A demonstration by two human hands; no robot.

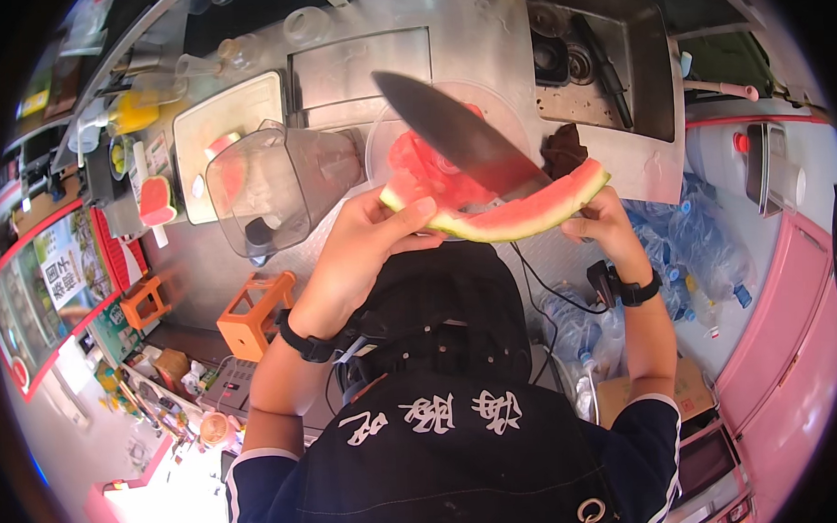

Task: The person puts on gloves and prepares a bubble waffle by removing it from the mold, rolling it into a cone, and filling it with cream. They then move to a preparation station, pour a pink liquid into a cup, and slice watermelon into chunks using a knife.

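My left hand (369, 242) grips one end of a curved watermelon slice (510, 220), green rind towards me, thumb on the near edge. My right hand (600, 217) is at the slice's other end, closed around the handle of a large kitchen knife (455, 136); the handle is mostly hidden by the slice. The broad blade points up and left over a clear plastic bowl (513, 96). Red watermelon flesh (411, 158) lies in the bowl, partly covered by the blade. Just left of the bowl, a clear blender jar (287, 176) lies on its side.
A white cutting board (251, 112) with a melon piece lies beyond the jar, and a cut watermelon wedge (158, 201) sits left of it. At the right is a steel sink (642, 39). Orange stools (254, 315) stand low left; bagged plastic bottles (701, 231) lie at the right.
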